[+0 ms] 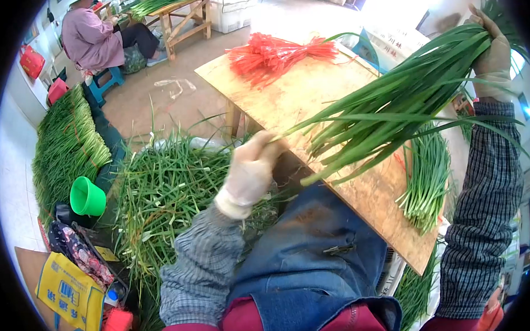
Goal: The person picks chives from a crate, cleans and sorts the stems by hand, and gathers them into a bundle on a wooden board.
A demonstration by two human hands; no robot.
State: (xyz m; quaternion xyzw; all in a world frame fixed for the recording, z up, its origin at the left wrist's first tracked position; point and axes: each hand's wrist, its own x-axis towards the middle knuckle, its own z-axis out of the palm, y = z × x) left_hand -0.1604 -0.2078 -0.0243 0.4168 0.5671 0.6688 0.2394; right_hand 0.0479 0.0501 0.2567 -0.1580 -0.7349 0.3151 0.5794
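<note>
Bare tabletop [262, 103] left of held greens [392, 109] — open passage, red strips [275, 55] blocking the far end

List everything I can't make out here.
All in the head view:
- Left hand's fingertips: motion blur hides whether they grip a leaf.
- Far end of the green bunch: right hand and dark picture rim.
- Tabletop beneath it: covered by leaves.
- Co-worker's head: cut by top edge.

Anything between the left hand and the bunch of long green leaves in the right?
Nothing visible. The left hand, blurred, is at one leaf's outstretched end, near the green bunch. The bundle of red plastic strips on the wooden board lies beyond, out of the way.
</note>
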